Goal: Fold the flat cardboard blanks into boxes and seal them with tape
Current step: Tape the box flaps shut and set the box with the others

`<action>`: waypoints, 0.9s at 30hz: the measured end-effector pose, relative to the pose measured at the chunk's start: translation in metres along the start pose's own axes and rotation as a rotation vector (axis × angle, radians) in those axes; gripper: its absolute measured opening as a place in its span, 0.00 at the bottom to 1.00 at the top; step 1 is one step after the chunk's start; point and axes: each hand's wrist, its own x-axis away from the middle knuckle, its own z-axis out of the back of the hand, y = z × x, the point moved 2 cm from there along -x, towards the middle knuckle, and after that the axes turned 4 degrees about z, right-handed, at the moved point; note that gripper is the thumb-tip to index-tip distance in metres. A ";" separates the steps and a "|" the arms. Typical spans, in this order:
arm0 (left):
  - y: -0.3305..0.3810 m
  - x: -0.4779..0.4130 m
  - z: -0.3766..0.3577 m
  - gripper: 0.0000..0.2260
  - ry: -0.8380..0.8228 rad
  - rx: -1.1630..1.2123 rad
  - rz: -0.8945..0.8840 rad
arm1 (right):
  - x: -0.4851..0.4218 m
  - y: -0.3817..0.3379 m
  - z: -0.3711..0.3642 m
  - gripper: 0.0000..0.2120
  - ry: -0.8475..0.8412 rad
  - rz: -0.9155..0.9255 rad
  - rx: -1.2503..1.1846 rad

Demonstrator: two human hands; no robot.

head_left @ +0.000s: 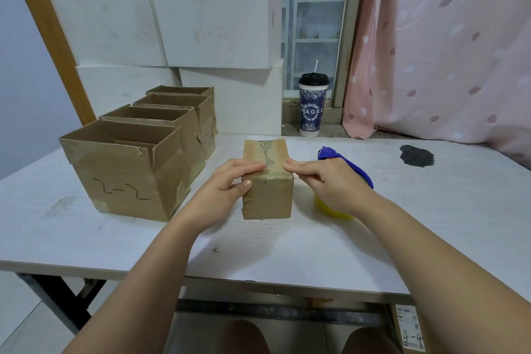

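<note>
while both hands rest on it, the small cardboard box [267, 198] stands closed in the middle of the white table [431, 210], its top flaps shut and a strip of clear tape [268, 156] running along the seam and over the near edge. the left hand [230, 181] lies on the box's left top edge, fingers laid nearly straight across the top and thumb against the front face. the right hand [330, 178] reaches in from the other side, its straight fingers held together with the tips pressing the top near the taped edge; neither hand curls around anything. just behind the right hand sits a blue tape dispenser [333, 154] with a yellow roll [327, 208] showing under the wrist. to the left, four open cardboard boxes [172, 123] stand in a row, touching; the nearest one [123, 181] bears a handwritten mark on its front, and inside it only folded-in flaps show. what the other three hold cannot be told. large white boxes [215, 14] are stacked behind them, and a lidded cup [311, 106] with a straw stands on the sill.
</note>
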 end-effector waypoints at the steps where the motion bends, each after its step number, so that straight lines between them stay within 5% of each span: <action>1: 0.000 0.000 0.000 0.19 0.017 -0.021 -0.008 | 0.000 0.000 0.000 0.21 -0.010 -0.013 0.017; 6: 0.003 0.006 -0.005 0.18 0.168 -0.233 -0.084 | 0.002 -0.008 -0.001 0.19 0.045 -0.103 0.048; 9: 0.009 0.016 -0.015 0.19 0.271 -0.251 -0.068 | 0.002 -0.021 -0.007 0.28 0.054 -0.105 0.187; 14: 0.024 0.025 -0.021 0.23 0.375 -0.341 -0.043 | 0.013 -0.049 -0.034 0.18 0.213 0.008 0.252; 18: 0.026 0.032 -0.009 0.26 0.359 -0.292 -0.088 | 0.021 -0.052 -0.036 0.17 0.308 0.010 0.130; 21: 0.024 0.034 0.002 0.14 0.415 -0.593 -0.094 | 0.019 -0.050 -0.032 0.21 0.237 0.010 0.093; 24: 0.023 0.034 0.004 0.18 0.318 -0.790 -0.023 | 0.014 -0.041 -0.025 0.15 0.190 -0.027 -0.190; 27: 0.028 0.033 -0.004 0.23 0.320 -0.954 0.071 | 0.007 -0.014 -0.003 0.12 0.370 -0.150 -0.266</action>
